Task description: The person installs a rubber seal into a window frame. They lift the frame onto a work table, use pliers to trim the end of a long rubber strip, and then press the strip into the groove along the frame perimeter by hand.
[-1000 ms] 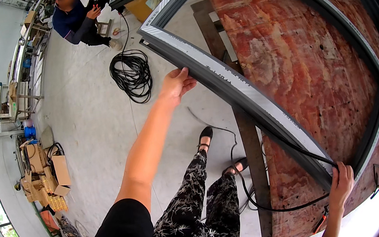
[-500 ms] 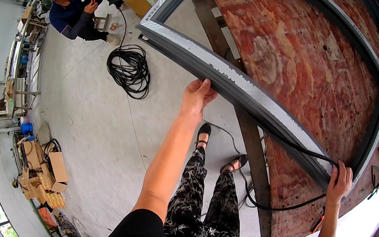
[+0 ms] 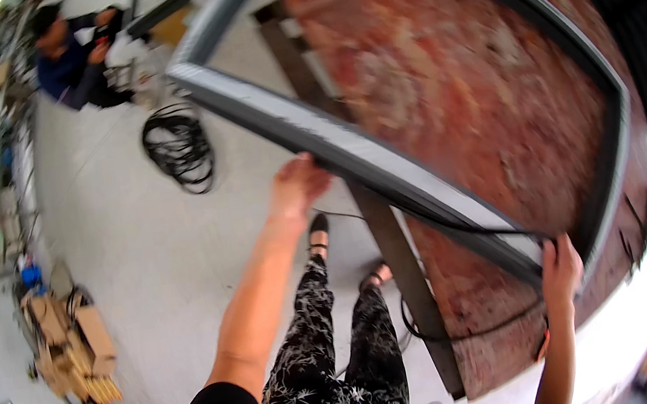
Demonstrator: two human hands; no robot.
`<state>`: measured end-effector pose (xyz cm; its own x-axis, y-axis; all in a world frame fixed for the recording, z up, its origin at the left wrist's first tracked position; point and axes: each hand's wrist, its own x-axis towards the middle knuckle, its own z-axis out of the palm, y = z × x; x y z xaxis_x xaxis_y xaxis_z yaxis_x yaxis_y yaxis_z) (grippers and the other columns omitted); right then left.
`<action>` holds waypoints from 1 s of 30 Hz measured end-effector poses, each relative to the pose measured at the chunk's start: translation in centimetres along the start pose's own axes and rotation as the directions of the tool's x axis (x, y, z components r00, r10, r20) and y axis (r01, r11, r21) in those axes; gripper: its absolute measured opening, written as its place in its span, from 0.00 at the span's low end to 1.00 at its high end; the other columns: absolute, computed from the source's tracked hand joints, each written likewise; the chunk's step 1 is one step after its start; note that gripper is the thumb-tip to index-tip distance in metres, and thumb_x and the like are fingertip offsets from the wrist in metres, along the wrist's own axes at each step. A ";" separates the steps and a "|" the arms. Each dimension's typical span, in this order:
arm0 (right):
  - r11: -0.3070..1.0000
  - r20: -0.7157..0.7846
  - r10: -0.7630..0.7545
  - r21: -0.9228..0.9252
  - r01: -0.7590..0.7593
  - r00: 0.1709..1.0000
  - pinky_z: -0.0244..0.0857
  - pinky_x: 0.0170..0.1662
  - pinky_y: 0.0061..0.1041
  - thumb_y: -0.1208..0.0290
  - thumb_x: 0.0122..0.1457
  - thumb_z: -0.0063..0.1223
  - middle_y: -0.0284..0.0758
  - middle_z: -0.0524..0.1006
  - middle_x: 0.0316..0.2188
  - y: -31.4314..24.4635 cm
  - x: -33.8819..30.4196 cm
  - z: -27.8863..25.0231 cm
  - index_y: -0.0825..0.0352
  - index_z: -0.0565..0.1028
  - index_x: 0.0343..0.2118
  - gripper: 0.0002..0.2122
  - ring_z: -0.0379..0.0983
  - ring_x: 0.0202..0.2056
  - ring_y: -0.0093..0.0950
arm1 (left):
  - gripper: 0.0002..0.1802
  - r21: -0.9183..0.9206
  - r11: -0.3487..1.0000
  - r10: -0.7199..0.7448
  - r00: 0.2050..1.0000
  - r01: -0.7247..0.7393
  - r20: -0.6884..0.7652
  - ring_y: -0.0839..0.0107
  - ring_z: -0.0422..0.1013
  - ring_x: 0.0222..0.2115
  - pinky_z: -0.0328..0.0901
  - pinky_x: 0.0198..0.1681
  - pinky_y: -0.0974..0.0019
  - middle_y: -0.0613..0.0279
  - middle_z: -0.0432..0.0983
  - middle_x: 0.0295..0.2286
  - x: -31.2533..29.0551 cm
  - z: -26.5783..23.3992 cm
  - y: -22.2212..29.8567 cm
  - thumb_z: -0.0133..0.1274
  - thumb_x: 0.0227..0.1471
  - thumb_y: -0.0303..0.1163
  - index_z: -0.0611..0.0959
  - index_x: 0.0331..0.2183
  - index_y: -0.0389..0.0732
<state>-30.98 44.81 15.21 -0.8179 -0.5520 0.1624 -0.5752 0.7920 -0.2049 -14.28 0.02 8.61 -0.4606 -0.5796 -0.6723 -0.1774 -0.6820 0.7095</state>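
A large grey window frame with a pale film strip lies tilted over a reddish plywood board. My left hand is closed on the frame's near outer edge, its fingertips hidden beneath. At the frame's near right corner, my right hand is closed round a black rubber strip and rests against the corner. The strip runs along the near side of the frame, and its loose part loops back below across the board. Motion blurs the picture somewhat.
A dark beam runs under the board's left edge. On the floor lies a coil of black cord. A co-worker crouches at the far left. Cardboard boxes line the left wall. Something orange lies near my right forearm.
My view has swung, so the scene sits further left and slightly differently angled. Both hands keep their places on the frame and strip.
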 end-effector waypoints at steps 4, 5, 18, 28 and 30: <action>0.986 0.196 0.139 0.067 -0.155 0.971 0.60 0.28 0.43 0.62 0.57 0.54 0.44 0.71 0.19 -4.5 2.9 -1.5 0.67 0.69 0.22 0.14 0.68 0.24 0.46 | 0.09 -0.028 0.995 0.103 0.984 -0.101 0.143 0.73 0.73 0.26 0.70 0.34 0.71 0.62 0.76 0.26 2.4 -6.2 -2.4 0.48 0.59 0.34 0.76 0.36 0.37; 0.989 0.115 0.054 0.128 -0.068 0.992 0.60 0.25 0.44 0.60 0.57 0.55 0.44 0.70 0.18 -3.7 2.4 -1.6 0.66 0.69 0.20 0.16 0.68 0.23 0.47 | 0.12 -0.073 0.993 0.097 0.987 -0.088 0.130 0.72 0.74 0.30 0.70 0.36 0.70 0.60 0.77 0.31 1.8 -5.8 -2.0 0.48 0.59 0.34 0.76 0.41 0.36; 0.948 0.212 0.144 0.252 -0.196 0.967 0.60 0.23 0.35 0.70 0.46 0.63 0.36 0.68 0.16 -7.5 -14.7 -9.6 0.66 0.71 0.24 0.10 0.66 0.19 0.38 | 0.18 0.148 0.981 0.131 0.991 -0.126 -0.025 0.65 0.73 0.42 0.70 0.46 0.59 0.57 0.75 0.42 -11.2 -6.9 -0.5 0.48 0.59 0.34 0.71 0.50 0.37; 0.901 0.179 0.314 0.253 -0.352 0.932 0.60 0.23 0.35 0.77 0.47 0.56 0.41 0.71 0.18 -8.5 -19.2 -9.2 0.71 0.72 0.25 0.05 0.68 0.20 0.41 | 0.17 0.264 0.964 0.033 0.999 -0.043 0.041 0.71 0.74 0.31 0.70 0.33 0.65 0.60 0.78 0.33 -10.5 -2.7 -1.1 0.51 0.58 0.36 0.73 0.45 0.36; 0.906 0.177 0.317 0.234 -0.353 0.932 0.60 0.24 0.36 0.75 0.47 0.57 0.40 0.70 0.18 -8.6 -19.6 -8.7 0.69 0.71 0.24 0.06 0.67 0.20 0.41 | 0.18 0.230 0.972 0.049 0.998 -0.054 0.031 0.68 0.75 0.32 0.71 0.35 0.62 0.58 0.78 0.35 -9.8 -3.8 -2.9 0.51 0.58 0.35 0.72 0.47 0.36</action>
<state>-9.87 51.05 22.25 -0.9472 -0.3091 -0.0847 -0.2358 0.8511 -0.4690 -5.98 6.01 12.39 -0.4956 -0.5977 -0.6301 -0.3470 -0.5288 0.7746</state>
